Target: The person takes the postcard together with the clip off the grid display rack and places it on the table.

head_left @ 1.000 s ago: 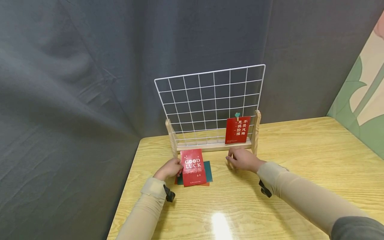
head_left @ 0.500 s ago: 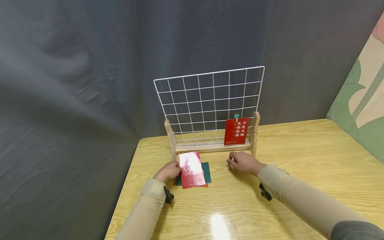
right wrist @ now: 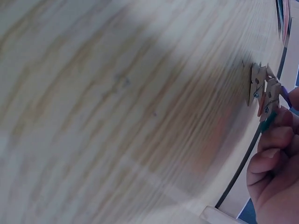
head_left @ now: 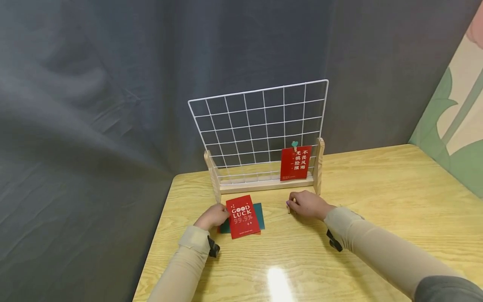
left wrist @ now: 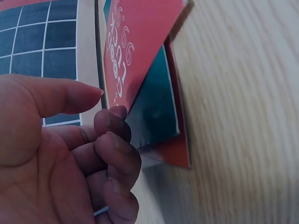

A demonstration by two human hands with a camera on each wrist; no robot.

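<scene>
My left hand (head_left: 213, 216) pinches the left edge of a red "GOOD LUCK" card (head_left: 242, 226), its thumb and index fingertips at the card's edge in the left wrist view. That card sits tilted over a teal card (left wrist: 159, 102) and an orange-red card (left wrist: 175, 151). At the right, my right hand (head_left: 307, 204) has curled fingers at small wooden clothespins. It pinches one clothespin (right wrist: 270, 100) with a green end, while a second clothespin (right wrist: 255, 84) lies close beside it. Fingers partly hide the clothespins in the head view.
Behind the hands stands a white wire grid (head_left: 256, 121) in a wooden base (head_left: 264, 185). A red card with white characters (head_left: 296, 170) hangs at its lower right from a teal heart clothespin (head_left: 294, 144). A grey curtain (head_left: 151, 84) backs the wooden table (head_left: 370, 201).
The red "GOOD LUCK" card has turned slightly and shifted a little towards the table's front in my left hand. My right hand stays near the same place, and a clothespin now shows at its fingertips.
</scene>
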